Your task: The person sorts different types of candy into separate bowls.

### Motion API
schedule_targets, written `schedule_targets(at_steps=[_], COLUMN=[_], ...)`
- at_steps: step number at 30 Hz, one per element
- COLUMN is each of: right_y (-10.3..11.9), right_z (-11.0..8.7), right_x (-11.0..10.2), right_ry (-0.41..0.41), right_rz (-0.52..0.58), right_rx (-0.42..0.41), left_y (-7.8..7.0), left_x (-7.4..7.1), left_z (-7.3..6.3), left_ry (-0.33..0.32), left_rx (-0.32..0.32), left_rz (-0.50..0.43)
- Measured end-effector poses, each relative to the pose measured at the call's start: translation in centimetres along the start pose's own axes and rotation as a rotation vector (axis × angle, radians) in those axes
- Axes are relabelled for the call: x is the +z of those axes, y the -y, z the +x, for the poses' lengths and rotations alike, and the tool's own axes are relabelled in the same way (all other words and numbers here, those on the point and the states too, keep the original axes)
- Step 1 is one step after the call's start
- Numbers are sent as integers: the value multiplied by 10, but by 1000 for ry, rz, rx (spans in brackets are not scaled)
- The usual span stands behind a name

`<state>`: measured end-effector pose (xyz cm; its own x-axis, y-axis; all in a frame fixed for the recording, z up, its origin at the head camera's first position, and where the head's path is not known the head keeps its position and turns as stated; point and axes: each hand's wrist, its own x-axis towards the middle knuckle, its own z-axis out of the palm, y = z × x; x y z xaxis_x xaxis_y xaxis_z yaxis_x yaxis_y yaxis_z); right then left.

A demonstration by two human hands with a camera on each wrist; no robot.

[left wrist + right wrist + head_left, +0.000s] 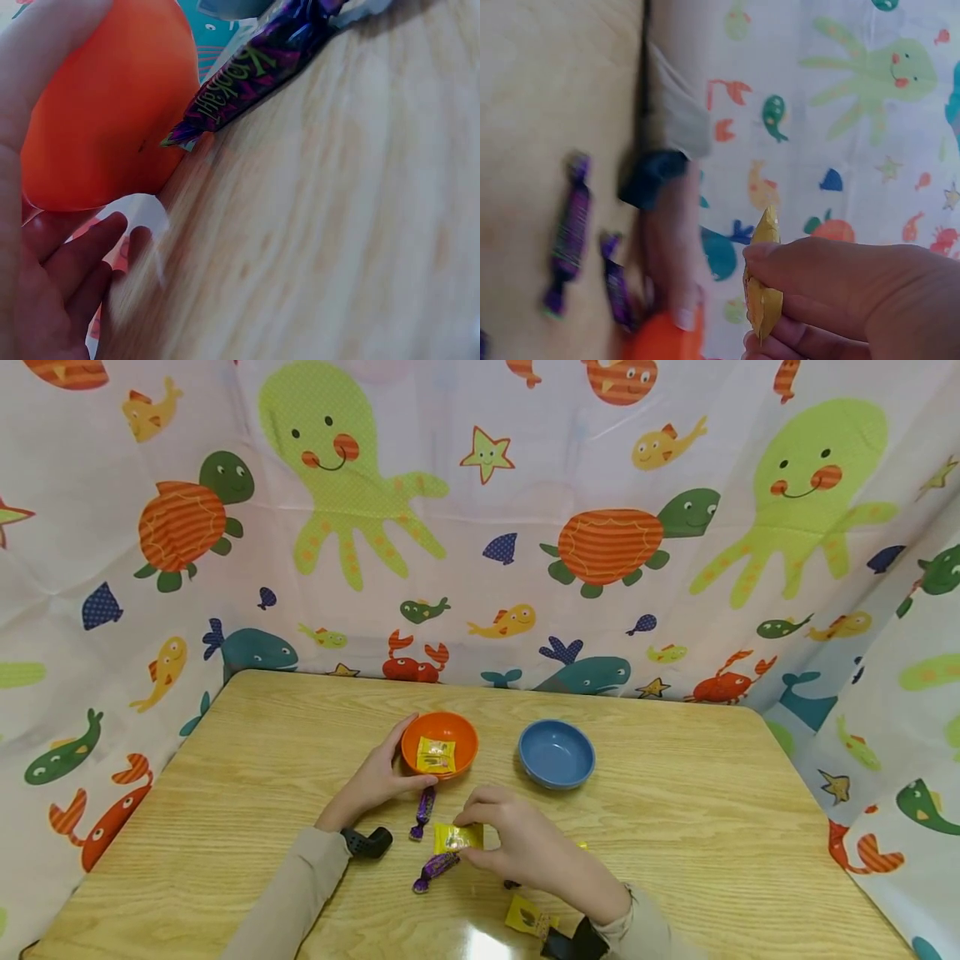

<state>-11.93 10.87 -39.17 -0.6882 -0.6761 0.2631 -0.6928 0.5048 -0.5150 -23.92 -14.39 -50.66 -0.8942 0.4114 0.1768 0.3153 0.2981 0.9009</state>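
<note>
My left hand (377, 779) holds the orange bowl (467, 747) by its left side, thumb at the near rim and fingers round the far side. Inside the bowl lie yellow candy packets (436, 756). With thumb and fingers my right hand (525, 839) pinches another yellow candy packet (453, 837), seen edge-on as a yellow packet (766, 300) in the right wrist view. Close by are two purple twist-wrapped candies: one purple candy (424, 812) beside the bowl, another purple candy (433, 871) nearer me.
To the right of the orange bowl stands a blue bowl (557, 755). Another yellow packet (527, 916) lies on the wooden table (712, 827) near my right wrist. My right hand partly hides a few small pieces. A sea-animal curtain (487, 543) hangs behind the table.
</note>
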Motion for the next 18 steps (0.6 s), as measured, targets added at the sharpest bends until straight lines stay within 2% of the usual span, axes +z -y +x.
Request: schedule_targets(at_steps=[7,13,18], right_y=[-7,-24,-46], right_z=[28,57,81], right_x=[-19,-25,-20], right_ry=[-108,-106,-98], right_rz=[-34,-8,-14], right_rx=[-43,39,110], left_y=[1,1,1], left_x=[-1,-2,0], left_z=[1,1,2], left_ry=[1,4,-1], left_rx=[-11,-34,-62], left_rz=[-24,11,34])
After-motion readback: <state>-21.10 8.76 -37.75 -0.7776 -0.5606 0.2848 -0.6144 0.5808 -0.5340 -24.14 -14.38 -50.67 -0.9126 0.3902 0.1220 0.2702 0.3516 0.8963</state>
